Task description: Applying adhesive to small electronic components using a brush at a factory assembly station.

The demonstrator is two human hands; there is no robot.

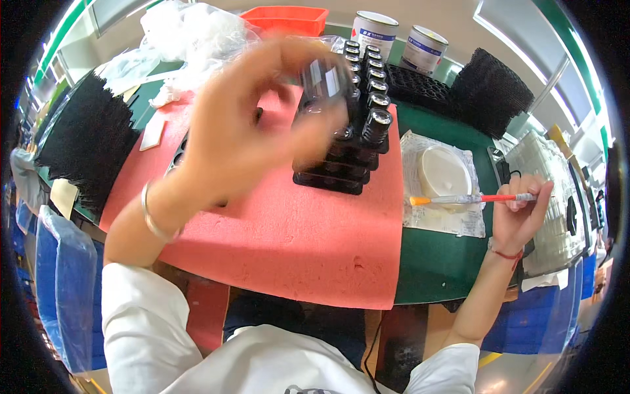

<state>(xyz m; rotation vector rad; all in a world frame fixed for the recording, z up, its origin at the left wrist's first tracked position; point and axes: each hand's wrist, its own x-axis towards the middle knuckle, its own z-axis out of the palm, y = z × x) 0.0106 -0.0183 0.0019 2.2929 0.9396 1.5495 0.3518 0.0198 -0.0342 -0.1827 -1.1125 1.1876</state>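
My left hand (252, 118) is raised over the red foam mat (289, 243) and grips a small dark cylindrical part (323, 82), blurred by motion. Just right of it stands a black tray (341, 172) filled with several similar dark cylinders (376, 125) in rows. My right hand (518, 213) rests at the table's right side and holds a thin orange-handled brush (469, 198), its yellowish tip pointing left over a white round dish (444, 172) that sits on a clear plastic sheet.
Two white tins (374, 29) stand at the back beside an orange bin (287, 18). Black mesh stacks lie at far left (82, 141) and back right (492, 92). Crumpled clear plastic (190, 33) lies at the back left. Clear blister trays (548, 190) sit at right.
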